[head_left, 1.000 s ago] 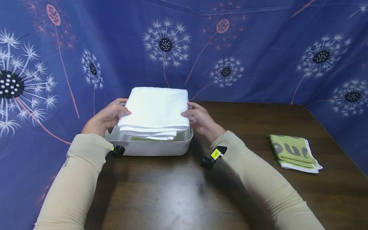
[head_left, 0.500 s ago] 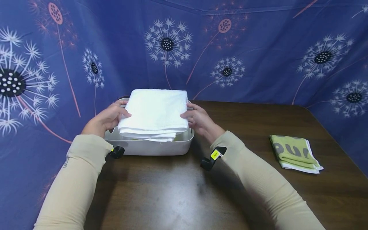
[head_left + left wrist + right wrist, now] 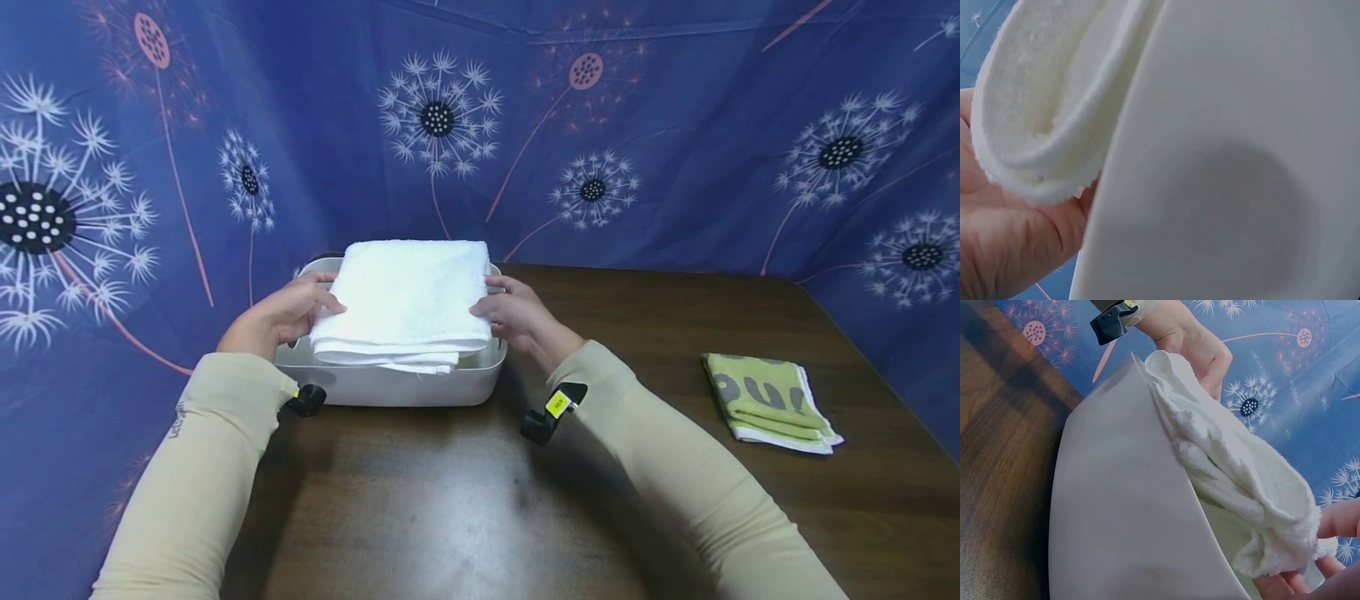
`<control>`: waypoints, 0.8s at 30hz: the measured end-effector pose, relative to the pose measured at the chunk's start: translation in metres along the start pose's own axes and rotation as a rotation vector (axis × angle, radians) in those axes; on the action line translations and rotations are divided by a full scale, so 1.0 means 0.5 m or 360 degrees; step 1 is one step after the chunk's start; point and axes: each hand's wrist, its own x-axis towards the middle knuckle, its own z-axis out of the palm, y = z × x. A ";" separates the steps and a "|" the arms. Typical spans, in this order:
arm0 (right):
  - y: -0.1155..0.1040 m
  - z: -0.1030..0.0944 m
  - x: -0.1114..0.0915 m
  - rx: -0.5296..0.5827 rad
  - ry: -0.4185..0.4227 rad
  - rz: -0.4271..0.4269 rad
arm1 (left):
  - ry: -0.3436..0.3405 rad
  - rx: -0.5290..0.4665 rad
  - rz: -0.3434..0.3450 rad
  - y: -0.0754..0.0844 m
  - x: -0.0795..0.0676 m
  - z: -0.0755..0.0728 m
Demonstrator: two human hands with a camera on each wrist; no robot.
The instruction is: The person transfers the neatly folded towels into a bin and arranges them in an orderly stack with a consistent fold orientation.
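Observation:
A folded white towel (image 3: 408, 292) lies level at the mouth of a white plastic bin (image 3: 397, 388), its front folds just above the front rim. On its left edge, my left hand (image 3: 288, 310) grips it with the thumb on top. The right edge is held by my right hand (image 3: 522, 317), thumb above and fingers beneath, as the right wrist view also shows with the towel's folds (image 3: 1235, 469) beside the bin wall (image 3: 1122, 500). In the left wrist view the towel's rounded fold (image 3: 1041, 125) rests against my palm. Most of the bin's inside is hidden under the towel.
A folded green towel (image 3: 768, 400) with grey lettering and a white edge lies at the right of the dark wooden table (image 3: 465, 500). A blue dandelion-print cloth (image 3: 517, 125) hangs behind and along the left side.
Both hands have lowered the white towel slightly, from above the bin down toward its rim. The green towel has stayed in place.

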 end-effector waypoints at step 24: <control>0.002 0.012 -0.001 -0.0202 -0.0105 0.0006 | -0.0046 0.0194 -0.0157 -0.010 0.000 -0.008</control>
